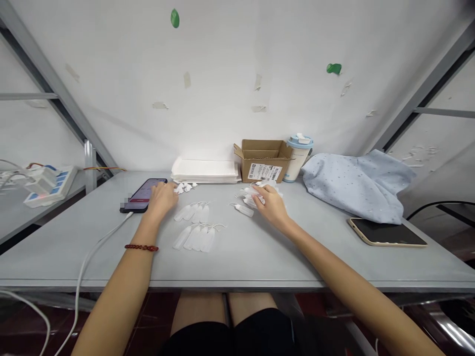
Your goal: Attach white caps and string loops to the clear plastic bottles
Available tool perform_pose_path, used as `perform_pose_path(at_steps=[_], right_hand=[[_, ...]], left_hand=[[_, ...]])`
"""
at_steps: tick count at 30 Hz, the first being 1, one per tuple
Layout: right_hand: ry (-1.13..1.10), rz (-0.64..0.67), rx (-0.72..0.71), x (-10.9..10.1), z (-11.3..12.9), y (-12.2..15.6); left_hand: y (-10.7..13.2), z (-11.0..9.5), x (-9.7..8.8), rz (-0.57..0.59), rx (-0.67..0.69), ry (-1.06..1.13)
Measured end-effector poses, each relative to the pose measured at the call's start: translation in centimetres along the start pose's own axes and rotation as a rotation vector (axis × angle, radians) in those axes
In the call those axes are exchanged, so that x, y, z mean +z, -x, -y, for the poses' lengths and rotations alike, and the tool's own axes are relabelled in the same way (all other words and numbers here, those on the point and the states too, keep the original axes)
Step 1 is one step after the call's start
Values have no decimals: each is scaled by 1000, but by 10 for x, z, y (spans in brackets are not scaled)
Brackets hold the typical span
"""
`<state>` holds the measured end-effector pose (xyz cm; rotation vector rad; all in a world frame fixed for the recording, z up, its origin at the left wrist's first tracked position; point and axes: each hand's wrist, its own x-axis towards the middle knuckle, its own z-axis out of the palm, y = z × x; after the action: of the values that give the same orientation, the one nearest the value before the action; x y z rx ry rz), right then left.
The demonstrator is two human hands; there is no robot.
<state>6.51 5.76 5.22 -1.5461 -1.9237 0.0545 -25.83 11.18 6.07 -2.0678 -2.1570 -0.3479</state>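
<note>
My left hand (161,199) rests on the grey table (241,262), just right of a black smartphone (143,195) with a lit screen and a white charging cable. Small white pieces (184,187) lie a little beyond its fingertips. My right hand (271,205) sits on a loose heap of white string tags (252,194), its fingers in the heap, and I cannot tell whether they grip any. A single tag (244,210) lies just left of that hand. Two fanned rows of white tags (195,213) with strings lie between my hands.
At the back stand a stack of white sheets (204,170), an open cardboard box (263,160) with a label, and a blue-lidded cup (298,158). Light-blue cloth (358,185) and a gold-edged phone (386,232) lie right. A power strip (48,185) sits left, beyond the table.
</note>
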Motion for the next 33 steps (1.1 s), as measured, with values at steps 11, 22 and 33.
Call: perform_pose_path(at_steps=[11, 22, 33], right_hand=[[181, -30, -60, 3, 0, 4], [-181, 110, -559, 10, 33, 30], [-174, 454, -734, 5, 58, 52]], left_hand=[[-3, -5, 4, 43, 31, 102], [1, -13, 6, 52, 55, 94], [0, -16, 14, 13, 83, 157]])
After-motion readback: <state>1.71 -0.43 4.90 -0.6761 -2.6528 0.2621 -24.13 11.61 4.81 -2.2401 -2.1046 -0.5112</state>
